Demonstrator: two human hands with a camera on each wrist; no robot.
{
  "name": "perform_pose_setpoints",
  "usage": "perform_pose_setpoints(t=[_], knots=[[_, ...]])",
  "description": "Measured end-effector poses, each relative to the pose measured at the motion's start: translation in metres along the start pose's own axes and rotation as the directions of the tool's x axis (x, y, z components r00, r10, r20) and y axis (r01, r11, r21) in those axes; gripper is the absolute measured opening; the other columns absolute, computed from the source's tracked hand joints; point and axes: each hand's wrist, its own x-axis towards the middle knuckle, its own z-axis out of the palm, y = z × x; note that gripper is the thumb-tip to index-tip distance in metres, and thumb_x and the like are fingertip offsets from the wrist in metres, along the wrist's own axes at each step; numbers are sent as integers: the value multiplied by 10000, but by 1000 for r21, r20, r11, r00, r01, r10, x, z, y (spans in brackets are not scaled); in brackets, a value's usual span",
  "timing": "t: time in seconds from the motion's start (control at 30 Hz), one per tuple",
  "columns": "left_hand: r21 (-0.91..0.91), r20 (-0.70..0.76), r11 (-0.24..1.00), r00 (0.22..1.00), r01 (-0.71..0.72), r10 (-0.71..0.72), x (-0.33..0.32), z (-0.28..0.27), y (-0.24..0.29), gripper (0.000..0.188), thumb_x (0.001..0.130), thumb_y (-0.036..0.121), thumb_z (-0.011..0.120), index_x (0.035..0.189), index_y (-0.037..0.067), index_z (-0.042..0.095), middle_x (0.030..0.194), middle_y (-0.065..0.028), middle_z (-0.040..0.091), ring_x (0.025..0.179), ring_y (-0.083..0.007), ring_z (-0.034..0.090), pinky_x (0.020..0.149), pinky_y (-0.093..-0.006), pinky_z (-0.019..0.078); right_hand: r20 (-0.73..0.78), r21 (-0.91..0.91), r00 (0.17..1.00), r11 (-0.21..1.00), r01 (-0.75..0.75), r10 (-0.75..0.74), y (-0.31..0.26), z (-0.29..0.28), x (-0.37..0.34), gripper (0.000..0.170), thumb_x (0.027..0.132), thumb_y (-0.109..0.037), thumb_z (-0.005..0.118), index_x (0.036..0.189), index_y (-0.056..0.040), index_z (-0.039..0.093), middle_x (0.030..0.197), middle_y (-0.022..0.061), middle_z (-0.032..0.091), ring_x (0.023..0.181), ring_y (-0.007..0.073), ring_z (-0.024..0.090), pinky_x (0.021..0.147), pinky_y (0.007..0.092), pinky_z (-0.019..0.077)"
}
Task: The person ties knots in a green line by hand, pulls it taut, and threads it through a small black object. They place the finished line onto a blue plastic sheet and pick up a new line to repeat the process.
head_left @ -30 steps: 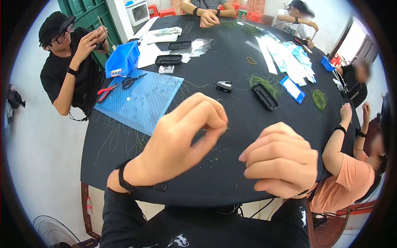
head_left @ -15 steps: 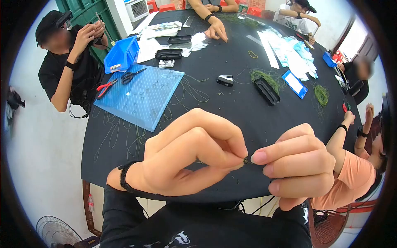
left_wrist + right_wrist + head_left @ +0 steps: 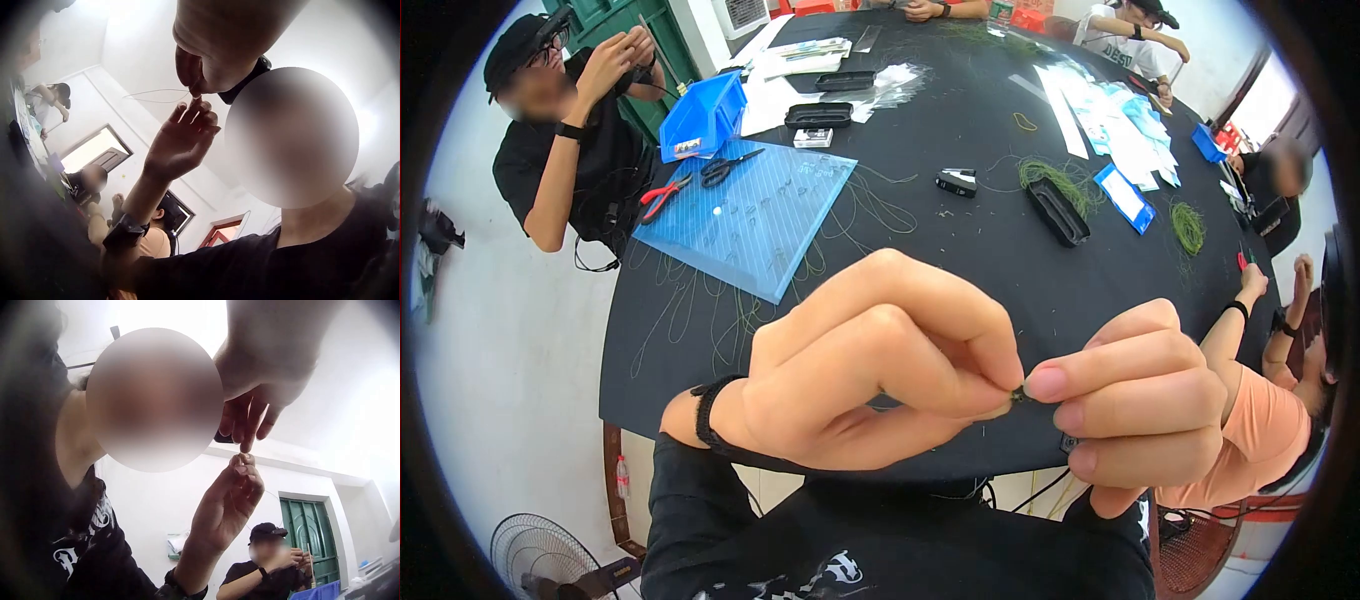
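A small dark bit of thin line sits between the fingertips of both hands, in front of the body above the table edge. My left hand pinches it between thumb and bent fingers. From the right comes my right hand, its fingers curled and its fingertips meeting at the same bit. The left wrist view has a pale loop of line standing out sideways from the fingertips. Seen from below, the left hand and right hand meet tip to tip. What exactly the dark bit is, I cannot tell.
A blue ruled board holds pliers and scissors, with loose line around it. Beyond the hands lie a stapler, a black case, a green coil and a blue packet. Several people sit around the table.
A second ago the hands were apart; they came together at the fingertips and have since stayed joined, drifting slightly right in view. The far person's outstretched hand has drawn back.
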Motion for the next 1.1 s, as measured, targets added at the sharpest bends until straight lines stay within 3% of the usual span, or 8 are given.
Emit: perform_pose_setpoints(t=[0.17,0.27,0.47,0.57,0.87,0.97,1.1], knots=[[-52,-68,998,997,-34,30,-1,6,-2,314,563,-193,708,678,23,511,833,-122,532,590,-144,558,548,-244,478,135,3,990,1000,-31,30,-4,-10,5,240,898,-306,530,820,-79,544,917,75,544,880,219,612,633,274,409],[-65,-70,997,997,-38,33,0,6,-2,319,558,-199,706,676,20,505,832,-123,530,586,-145,556,540,-241,473,288,-3,948,990,-140,135,-12,-22,11,224,890,-298,543,822,-84,547,924,68,542,901,217,607,652,271,430],[-60,-90,997,995,-45,39,-2,8,-4,313,564,-206,695,680,15,507,837,-129,531,588,-152,558,538,-237,471,260,13,960,993,-115,108,-11,-20,8,213,886,-295,549,833,-89,553,948,69,539,934,219,598,668,274,438],[-51,-65,998,997,-34,31,-1,7,-2,300,573,-197,697,682,14,513,840,-132,532,603,-157,564,551,-246,477,343,19,929,987,-157,141,-13,-27,14,206,883,-288,554,847,-84,559,950,72,542,950,225,593,677,281,439],[-35,-7,999,999,-41,41,0,2,-3,287,583,-172,712,691,16,524,849,-132,538,635,-161,579,590,-258,488,406,20,895,977,-211,185,-17,-32,21,209,875,-275,568,852,-67,569,951,80,547,950,243,595,682,290,439],[-28,-19,999,999,-41,41,-1,4,-3,296,581,-169,718,692,20,519,844,-129,538,637,-160,580,586,-250,490,256,44,957,987,-154,138,-14,-20,11,209,875,-270,569,856,-62,573,951,83,549,946,246,596,676,293,440],[-15,-20,999,999,-50,50,-2,5,-4,308,579,-171,722,705,16,513,841,-132,535,640,-158,581,584,-237,490,338,24,924,980,-200,180,-17,-27,14,207,878,-273,564,867,-67,573,952,80,549,948,243,596,677,294,439]])
